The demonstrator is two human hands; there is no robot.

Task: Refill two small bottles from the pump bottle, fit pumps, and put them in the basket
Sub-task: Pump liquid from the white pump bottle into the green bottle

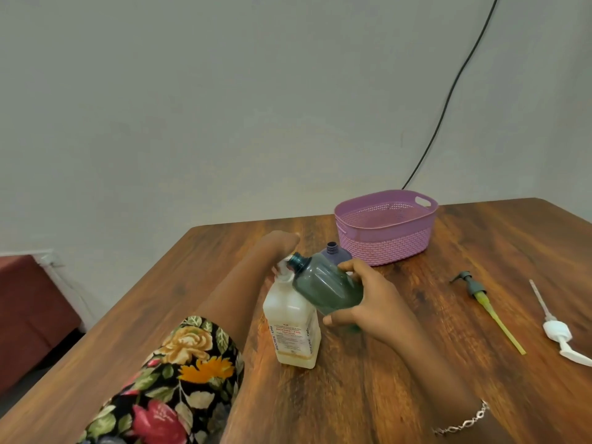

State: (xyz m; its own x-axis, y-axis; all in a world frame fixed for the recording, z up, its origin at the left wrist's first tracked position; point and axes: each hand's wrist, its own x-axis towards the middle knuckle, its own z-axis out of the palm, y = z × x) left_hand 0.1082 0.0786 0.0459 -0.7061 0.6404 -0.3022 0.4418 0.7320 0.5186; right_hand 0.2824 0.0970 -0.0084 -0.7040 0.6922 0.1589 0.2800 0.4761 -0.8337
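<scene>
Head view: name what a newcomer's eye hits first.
The green bottle, tilted in the right hand at mid-table, its mouth at the pump bottle spout, with the left hand over the pump head. Behind stands the basket with a purple bottle before it; two loose pumps lie on the right.

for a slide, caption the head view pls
Left hand atop the pump bottle, right hand holding a tilted green bottle at its spout.

Six things counted on one surface (416, 386).
One large pump bottle (296, 328); two small ones, the green bottle (323, 283) and the purple bottle (335, 254); two detached pumps, the grey-green pump (474, 288) and the white pump (557, 332); one pink basket (384, 246); and two hands, the left hand (278, 245) and the right hand (363, 301).
</scene>
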